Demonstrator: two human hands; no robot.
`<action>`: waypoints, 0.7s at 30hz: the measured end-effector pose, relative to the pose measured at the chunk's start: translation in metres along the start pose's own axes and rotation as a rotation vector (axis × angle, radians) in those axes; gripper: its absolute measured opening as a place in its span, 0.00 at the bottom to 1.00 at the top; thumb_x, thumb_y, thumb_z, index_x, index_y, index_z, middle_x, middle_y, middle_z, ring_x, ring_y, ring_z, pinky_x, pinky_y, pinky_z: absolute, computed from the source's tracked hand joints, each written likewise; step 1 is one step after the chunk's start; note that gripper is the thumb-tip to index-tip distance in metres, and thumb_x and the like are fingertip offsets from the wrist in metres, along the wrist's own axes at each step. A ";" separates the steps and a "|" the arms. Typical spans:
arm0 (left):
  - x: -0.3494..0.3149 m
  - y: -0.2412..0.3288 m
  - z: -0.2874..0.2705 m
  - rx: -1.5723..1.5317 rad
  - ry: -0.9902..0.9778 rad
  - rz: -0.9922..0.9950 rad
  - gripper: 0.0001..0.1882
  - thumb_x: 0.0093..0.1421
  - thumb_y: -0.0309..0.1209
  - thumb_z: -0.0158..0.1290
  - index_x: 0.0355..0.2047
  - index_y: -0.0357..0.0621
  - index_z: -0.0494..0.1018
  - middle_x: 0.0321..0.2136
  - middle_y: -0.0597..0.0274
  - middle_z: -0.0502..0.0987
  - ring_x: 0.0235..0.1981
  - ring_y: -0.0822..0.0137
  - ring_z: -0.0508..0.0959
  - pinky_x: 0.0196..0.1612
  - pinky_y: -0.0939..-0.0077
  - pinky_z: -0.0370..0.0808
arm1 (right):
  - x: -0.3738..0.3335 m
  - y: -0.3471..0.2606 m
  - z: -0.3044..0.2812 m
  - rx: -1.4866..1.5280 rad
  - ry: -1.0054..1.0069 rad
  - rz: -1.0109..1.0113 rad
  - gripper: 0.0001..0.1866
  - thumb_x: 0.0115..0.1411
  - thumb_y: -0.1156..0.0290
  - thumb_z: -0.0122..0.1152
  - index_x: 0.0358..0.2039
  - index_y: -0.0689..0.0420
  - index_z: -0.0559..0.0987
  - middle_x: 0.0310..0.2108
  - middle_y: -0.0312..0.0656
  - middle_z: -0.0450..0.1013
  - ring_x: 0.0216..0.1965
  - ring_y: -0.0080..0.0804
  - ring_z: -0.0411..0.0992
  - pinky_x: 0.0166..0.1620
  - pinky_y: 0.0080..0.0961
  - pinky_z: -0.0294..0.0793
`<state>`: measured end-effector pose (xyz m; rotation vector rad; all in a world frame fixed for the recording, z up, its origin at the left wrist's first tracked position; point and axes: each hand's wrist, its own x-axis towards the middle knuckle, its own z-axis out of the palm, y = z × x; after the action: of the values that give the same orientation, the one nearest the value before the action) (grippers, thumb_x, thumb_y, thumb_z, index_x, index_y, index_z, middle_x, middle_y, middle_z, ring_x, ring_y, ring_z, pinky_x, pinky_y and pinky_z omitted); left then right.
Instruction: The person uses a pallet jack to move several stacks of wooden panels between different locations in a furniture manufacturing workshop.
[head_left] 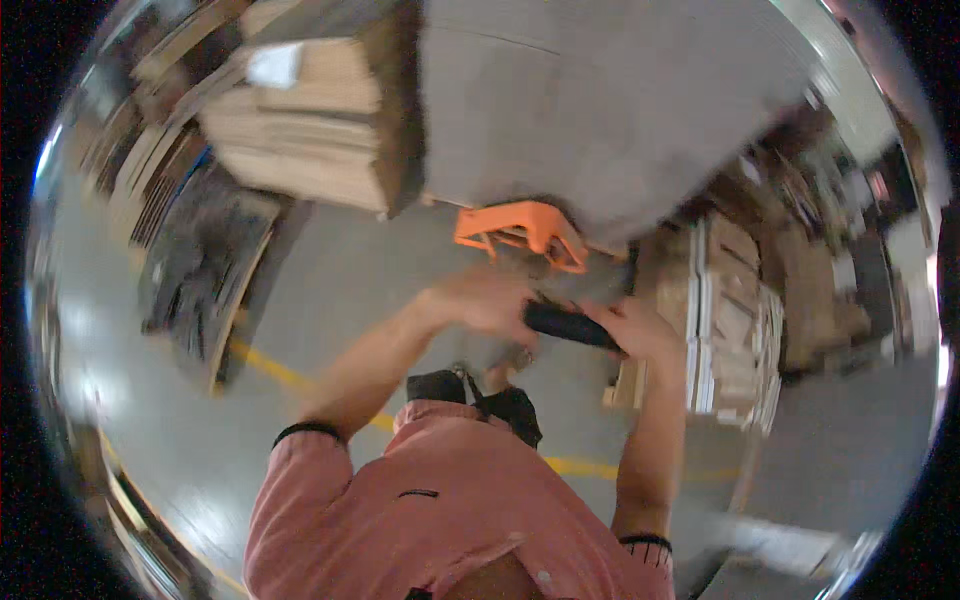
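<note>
A black, bar-like thing (572, 325) spans the gap between my two hands, in front of my waist. My left hand (490, 306) is at its left end, with the fingers closed against it, though motion blurs them. At its right end my right hand (638, 326) grips it, thumb and fingers bent around the edge. Just beyond my hands sits an orange pallet jack (525, 222), low at the near edge of a big grey flat-topped load (590, 110). Whether the black bar joins the jack cannot be made out.
Stacked flat cardboard (310, 125) stands at the far left, a pallet with dark sheeting (200, 260) nearer left. To the right are bundled cartons (735, 320) and a grey surface (840, 440). Yellow lines (580, 467) cross the grey floor (350, 255).
</note>
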<state>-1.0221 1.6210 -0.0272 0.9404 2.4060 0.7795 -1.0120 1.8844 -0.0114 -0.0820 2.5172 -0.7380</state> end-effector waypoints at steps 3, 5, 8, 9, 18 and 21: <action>-0.030 0.018 0.056 0.014 0.004 -0.015 0.20 0.48 0.52 0.60 0.22 0.48 0.77 0.13 0.64 0.72 0.17 0.64 0.74 0.23 0.62 0.69 | -0.038 0.031 0.043 -0.234 0.138 0.009 0.28 0.64 0.44 0.51 0.30 0.60 0.80 0.16 0.39 0.71 0.17 0.30 0.71 0.23 0.30 0.69; -0.044 0.027 0.102 0.089 -0.054 0.048 0.27 0.51 0.58 0.59 0.17 0.46 0.76 0.15 0.63 0.75 0.18 0.63 0.75 0.25 0.62 0.71 | -0.066 0.064 0.068 -0.318 -0.025 -0.298 0.25 0.67 0.49 0.46 0.33 0.60 0.80 0.18 0.41 0.72 0.18 0.31 0.73 0.24 0.33 0.71; -0.068 0.052 0.190 0.128 -0.060 -0.069 0.25 0.48 0.60 0.62 0.25 0.50 0.82 0.23 0.66 0.80 0.25 0.62 0.78 0.31 0.60 0.75 | -0.098 0.116 0.108 -0.322 -0.112 -0.272 0.25 0.69 0.51 0.44 0.35 0.61 0.79 0.19 0.42 0.73 0.19 0.31 0.74 0.25 0.34 0.71; -0.079 0.062 0.219 0.141 -0.053 -0.096 0.24 0.48 0.59 0.62 0.26 0.50 0.82 0.24 0.67 0.81 0.26 0.61 0.78 0.32 0.59 0.75 | -0.113 0.135 0.124 -0.281 -0.089 -0.211 0.26 0.69 0.50 0.44 0.35 0.61 0.79 0.19 0.42 0.72 0.19 0.32 0.73 0.24 0.34 0.71; -0.226 0.176 0.365 0.271 0.189 -0.200 0.24 0.45 0.54 0.65 0.36 0.51 0.83 0.33 0.67 0.83 0.36 0.62 0.81 0.41 0.62 0.76 | -0.302 0.163 0.249 -0.154 0.030 -0.095 0.29 0.68 0.46 0.44 0.35 0.62 0.79 0.18 0.43 0.71 0.17 0.33 0.72 0.23 0.36 0.69; -0.266 0.195 0.399 0.245 0.151 -0.247 0.26 0.47 0.55 0.64 0.38 0.50 0.83 0.35 0.66 0.83 0.38 0.63 0.81 0.42 0.64 0.76 | -0.355 0.159 0.292 -0.111 0.056 -0.079 0.30 0.68 0.45 0.44 0.35 0.63 0.78 0.18 0.43 0.71 0.16 0.34 0.71 0.22 0.36 0.68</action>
<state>-0.5228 1.6858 -0.1485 0.6707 2.7292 0.4880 -0.5473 1.9461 -0.1422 -0.2034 2.6210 -0.6389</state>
